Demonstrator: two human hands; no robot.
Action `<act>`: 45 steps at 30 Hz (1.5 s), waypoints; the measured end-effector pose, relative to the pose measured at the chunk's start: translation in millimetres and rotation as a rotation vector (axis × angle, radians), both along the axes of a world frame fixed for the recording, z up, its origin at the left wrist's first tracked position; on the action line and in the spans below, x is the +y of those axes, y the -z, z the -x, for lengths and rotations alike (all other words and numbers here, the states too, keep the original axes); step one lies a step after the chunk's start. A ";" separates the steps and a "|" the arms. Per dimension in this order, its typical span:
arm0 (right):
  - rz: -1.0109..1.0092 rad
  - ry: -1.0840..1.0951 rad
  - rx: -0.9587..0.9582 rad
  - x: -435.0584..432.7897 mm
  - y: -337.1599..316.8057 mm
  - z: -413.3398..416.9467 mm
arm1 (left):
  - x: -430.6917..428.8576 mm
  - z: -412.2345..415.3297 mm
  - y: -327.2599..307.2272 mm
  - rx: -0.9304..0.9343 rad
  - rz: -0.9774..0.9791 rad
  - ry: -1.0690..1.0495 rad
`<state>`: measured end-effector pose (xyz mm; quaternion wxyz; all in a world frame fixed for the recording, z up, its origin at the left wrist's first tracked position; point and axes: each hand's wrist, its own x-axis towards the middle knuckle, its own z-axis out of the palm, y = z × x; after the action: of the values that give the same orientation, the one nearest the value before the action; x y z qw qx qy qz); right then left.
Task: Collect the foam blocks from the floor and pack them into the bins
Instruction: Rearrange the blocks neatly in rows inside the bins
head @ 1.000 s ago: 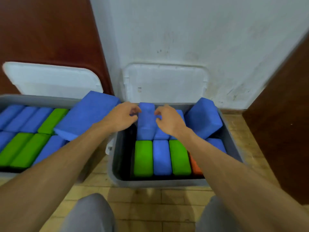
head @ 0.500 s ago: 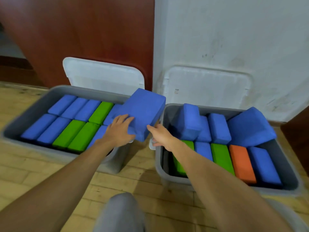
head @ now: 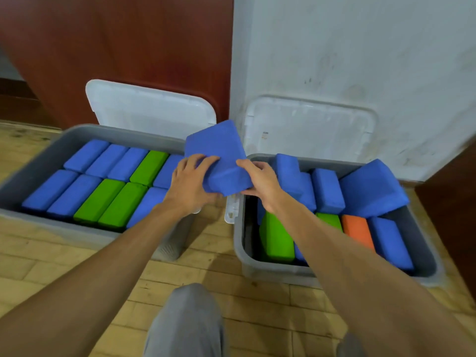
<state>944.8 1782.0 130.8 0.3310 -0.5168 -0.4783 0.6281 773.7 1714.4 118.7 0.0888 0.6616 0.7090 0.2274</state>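
Packing step: left hand (head: 192,185) and right hand (head: 260,180) grip 1 blue foam block (head: 219,155), tilted above the gap between 2 bins. Next: seat it in the right bin (head: 278,275), probably.

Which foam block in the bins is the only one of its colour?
The orange rectangular foam block in the right-hand grey plastic bin; every other block in view is blue or green.

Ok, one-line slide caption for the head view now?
Left hand and right hand grip a blue foam block above the gap between left bin and right bin.
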 end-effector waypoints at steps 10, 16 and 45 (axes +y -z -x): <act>-0.386 0.011 -0.071 36.0 -75.9 -113.5 | 45.0 -119.6 -69.9 -0.737 -0.080 0.132; -0.430 0.184 0.045 46.2 -79.5 -194.0 | 85.6 -204.3 -94.4 -0.679 -0.159 0.180; -0.475 0.707 0.147 99.6 -38.6 -453.2 | 192.6 -440.4 -2.1 -0.340 0.335 0.513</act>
<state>1398.0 1881.6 169.4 0.6687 -0.5124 -0.3783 0.3836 1214.0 1907.0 120.8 0.3671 0.7472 0.5221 0.1851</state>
